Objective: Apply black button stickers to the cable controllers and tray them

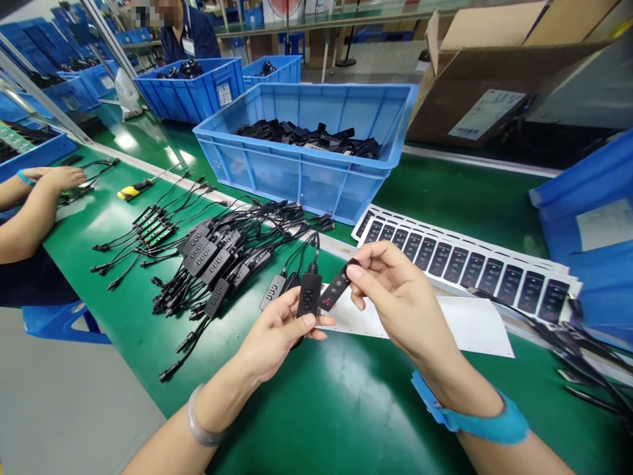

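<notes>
My left hand clamps black cable controller above green worktop; right hand pinches black label just beside it. Label sheet lies behind. Shaky pinch could misalign label; trailing cable could snag heap of cabled controllers.

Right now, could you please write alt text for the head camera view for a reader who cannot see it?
The left hand holds a black corded control box while the right hand holds a black label beside it, over a green workbench.

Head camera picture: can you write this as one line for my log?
left hand: black cabled control box | right hand: black button sticker | beside: white sheet of black stickers
</notes>
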Tool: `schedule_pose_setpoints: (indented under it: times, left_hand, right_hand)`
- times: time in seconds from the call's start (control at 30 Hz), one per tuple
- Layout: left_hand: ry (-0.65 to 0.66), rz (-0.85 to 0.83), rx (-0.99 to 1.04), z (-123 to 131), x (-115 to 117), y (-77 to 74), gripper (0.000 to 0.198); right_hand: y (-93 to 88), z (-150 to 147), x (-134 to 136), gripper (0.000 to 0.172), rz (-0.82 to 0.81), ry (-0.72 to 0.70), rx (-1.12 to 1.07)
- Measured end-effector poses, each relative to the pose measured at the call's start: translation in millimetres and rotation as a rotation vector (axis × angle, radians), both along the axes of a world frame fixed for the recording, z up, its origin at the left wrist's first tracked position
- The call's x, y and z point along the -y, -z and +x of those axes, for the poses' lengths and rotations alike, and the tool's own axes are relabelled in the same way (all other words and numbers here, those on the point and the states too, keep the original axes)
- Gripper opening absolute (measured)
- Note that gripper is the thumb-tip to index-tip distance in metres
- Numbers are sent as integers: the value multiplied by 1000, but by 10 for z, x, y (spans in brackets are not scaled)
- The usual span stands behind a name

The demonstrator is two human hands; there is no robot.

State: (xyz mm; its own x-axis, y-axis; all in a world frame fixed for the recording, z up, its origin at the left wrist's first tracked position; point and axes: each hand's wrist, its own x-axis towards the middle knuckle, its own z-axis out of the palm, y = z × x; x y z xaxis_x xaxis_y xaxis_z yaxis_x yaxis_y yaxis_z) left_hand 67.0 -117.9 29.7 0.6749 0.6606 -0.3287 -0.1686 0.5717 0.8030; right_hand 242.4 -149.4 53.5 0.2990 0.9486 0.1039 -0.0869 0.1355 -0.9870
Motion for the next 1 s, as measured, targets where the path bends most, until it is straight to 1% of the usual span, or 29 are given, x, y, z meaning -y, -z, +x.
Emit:
schedule_pose_setpoints:
  times: [0.13,0.27,0.4,0.63,1.0]
  left_hand:
    - [47,-13,10,-8,4,9,35]
    - [111,-41,94,-20,19,-9,44]
    - [109,-43,131,-23,48,-4,46]
    - [113,-31,79,-3,56,8,53]
    - [118,-5,60,-1,62,0,55]
  right_hand:
    - [32,-47,-17,14,-29,-70,26]
    - [82,-72,-26,16,-55,-101,20]
    - [132,-92,-28,18,-92,-108,9]
    - [156,-124,-16,18,-110,-118,11]
    - [182,-122,-15,19,-111,-103,59]
